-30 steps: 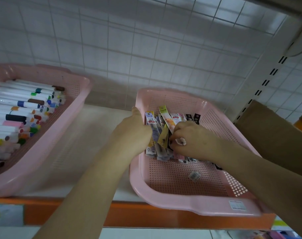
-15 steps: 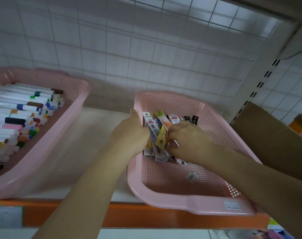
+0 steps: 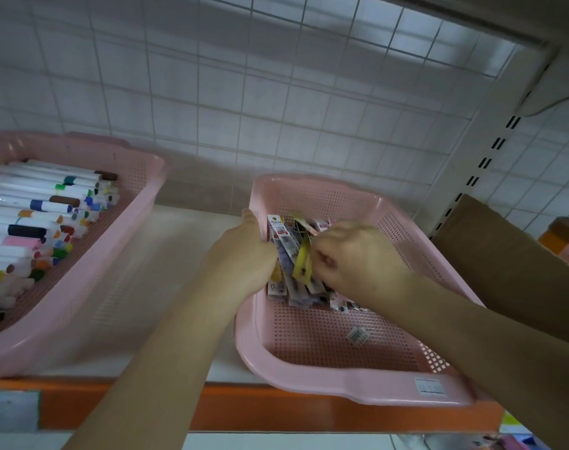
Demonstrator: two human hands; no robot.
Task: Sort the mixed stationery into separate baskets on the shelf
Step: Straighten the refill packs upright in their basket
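Packets [image 3: 284,254] now lie more hidden beneath the right hand [image 3: 358,261].

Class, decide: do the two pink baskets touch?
Apart. The head view shows bare shelf between the marker basket and the packet basket.

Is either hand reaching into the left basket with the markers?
No: the left hand and the right hand are both on the packets in the right basket.
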